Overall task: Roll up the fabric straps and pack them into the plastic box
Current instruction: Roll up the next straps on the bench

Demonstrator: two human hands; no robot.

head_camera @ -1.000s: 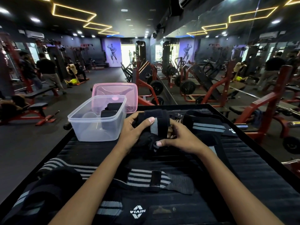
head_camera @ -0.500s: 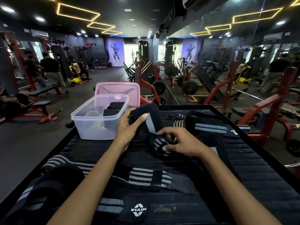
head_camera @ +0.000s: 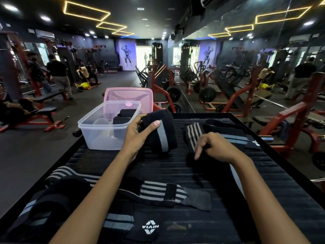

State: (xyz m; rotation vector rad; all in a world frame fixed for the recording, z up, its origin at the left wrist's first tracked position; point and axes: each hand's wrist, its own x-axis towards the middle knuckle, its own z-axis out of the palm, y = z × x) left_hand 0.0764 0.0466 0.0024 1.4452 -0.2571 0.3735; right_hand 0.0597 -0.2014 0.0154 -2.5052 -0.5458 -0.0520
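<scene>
Your left hand [head_camera: 139,136] fingers wrap the soft, light rolled strap [head_camera: 161,131]; keep squeezing its middle so it can't unroll, while your right hand [head_camera: 215,147] hangs loosely curled, holding nothing.

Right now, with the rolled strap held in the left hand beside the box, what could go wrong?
1. Only the left hand grips the rolled strap; the right hand is off it, so the roll may loosen.
2. The plastic box sits near the table's left edge and could be nudged off.
3. Rolled straps already fill its far right end, so aim for the free space.
</scene>
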